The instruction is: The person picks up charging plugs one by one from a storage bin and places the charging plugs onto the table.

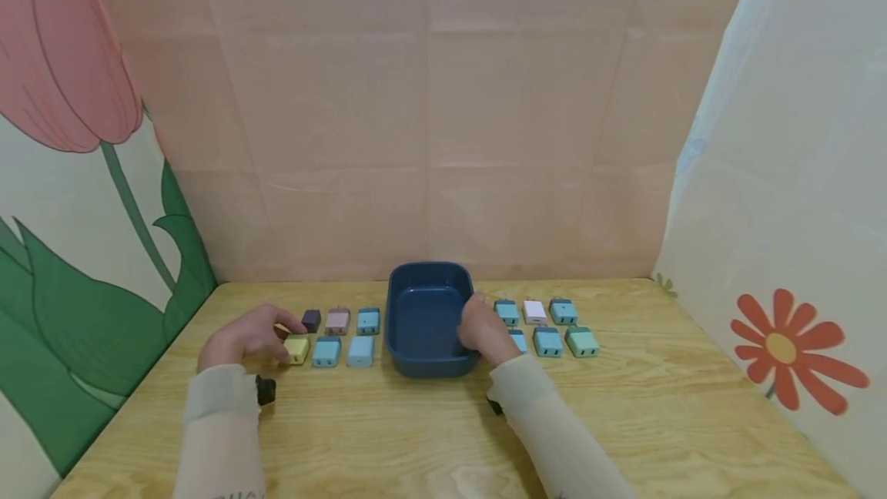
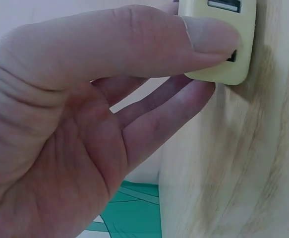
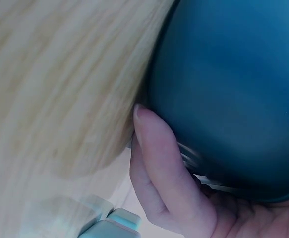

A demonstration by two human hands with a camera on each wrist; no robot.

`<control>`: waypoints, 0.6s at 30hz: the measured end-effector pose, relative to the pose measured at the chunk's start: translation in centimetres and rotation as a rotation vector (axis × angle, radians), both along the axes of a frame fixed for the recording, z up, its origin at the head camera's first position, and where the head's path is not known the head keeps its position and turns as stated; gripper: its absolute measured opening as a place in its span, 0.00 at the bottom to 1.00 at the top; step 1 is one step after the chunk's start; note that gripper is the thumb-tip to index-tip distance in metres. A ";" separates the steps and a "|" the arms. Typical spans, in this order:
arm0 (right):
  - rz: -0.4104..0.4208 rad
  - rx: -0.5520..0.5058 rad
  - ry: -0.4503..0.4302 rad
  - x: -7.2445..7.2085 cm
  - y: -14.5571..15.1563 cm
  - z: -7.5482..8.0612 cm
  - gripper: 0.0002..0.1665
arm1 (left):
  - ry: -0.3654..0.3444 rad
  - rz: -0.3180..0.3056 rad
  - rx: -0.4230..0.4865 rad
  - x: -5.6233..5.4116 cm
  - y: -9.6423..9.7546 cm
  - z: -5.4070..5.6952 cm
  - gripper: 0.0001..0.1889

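Observation:
My left hand (image 1: pixel 251 335) pinches a yellow USB charger (image 1: pixel 299 350) at the left end of the front row. In the left wrist view, its thumb lies across the face of the charger (image 2: pixel 246 29), between two USB ports, with fingers behind. A dark purple charger (image 1: pixel 311 321) stands just behind it. My right hand (image 1: pixel 483 327) grips the right wall of a deep blue rectangular dish (image 1: pixel 430 366). Its fingers (image 3: pixel 156 144) press the outside of the dish, seen from the right wrist; the thumb is hidden there. The dish stands on the table with its inside bare.
Left of the dish are also a pink charger (image 1: pixel 337 321) and several blue ones (image 1: pixel 326 352). To its right stand two rows with a white charger (image 1: pixel 534 313), a green one (image 1: pixel 582 342) and several blue ones (image 1: pixel 548 342). A pink backdrop (image 1: pixel 430 137) rises behind the wooden table (image 1: pixel 388 437).

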State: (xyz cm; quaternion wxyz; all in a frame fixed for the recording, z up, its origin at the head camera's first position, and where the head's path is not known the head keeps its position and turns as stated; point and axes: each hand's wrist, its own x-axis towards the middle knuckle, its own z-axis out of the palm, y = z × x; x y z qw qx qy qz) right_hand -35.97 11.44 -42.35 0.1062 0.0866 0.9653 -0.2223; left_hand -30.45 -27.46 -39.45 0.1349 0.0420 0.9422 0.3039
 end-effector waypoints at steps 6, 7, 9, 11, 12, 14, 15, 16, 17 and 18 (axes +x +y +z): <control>0.002 0.002 0.004 0.1 0.0 0.0 0.44 | 0.003 -0.005 0.015 -0.1 -0.1 -0.3 0.27; 0.001 0.000 0.003 0.1 0.0 0.0 0.44 | 0.007 -0.013 0.019 -0.1 -0.1 -0.3 0.28; -0.006 -0.010 -0.001 0.1 0.0 0.0 0.44 | 0.010 -0.026 0.030 -0.1 -0.2 -0.2 0.29; -0.011 -0.016 -0.006 0.1 0.0 0.0 0.44 | 0.008 -0.031 0.042 0.0 -0.2 0.0 0.31; -0.015 -0.022 -0.007 0.1 -0.1 0.0 0.43 | 0.008 -0.031 0.046 0.1 -0.2 0.2 0.31; -0.021 -0.024 -0.009 0.0 -0.1 -0.1 0.43 | 0.003 -0.029 0.051 0.2 -0.3 0.5 0.32; -0.021 -0.024 -0.009 0.0 -0.1 -0.1 0.43 | 0.002 -0.029 0.053 0.3 -0.3 0.6 0.32; -0.020 -0.025 -0.007 0.0 -0.1 -0.1 0.43 | 0.003 -0.031 0.053 0.3 -0.4 0.7 0.32; -0.019 -0.028 -0.005 0.0 -0.1 0.0 0.44 | 0.008 -0.035 0.053 0.3 -0.4 0.8 0.32; -0.018 -0.029 -0.006 0.0 -0.1 0.0 0.44 | 0.014 -0.039 0.052 0.3 -0.4 0.9 0.32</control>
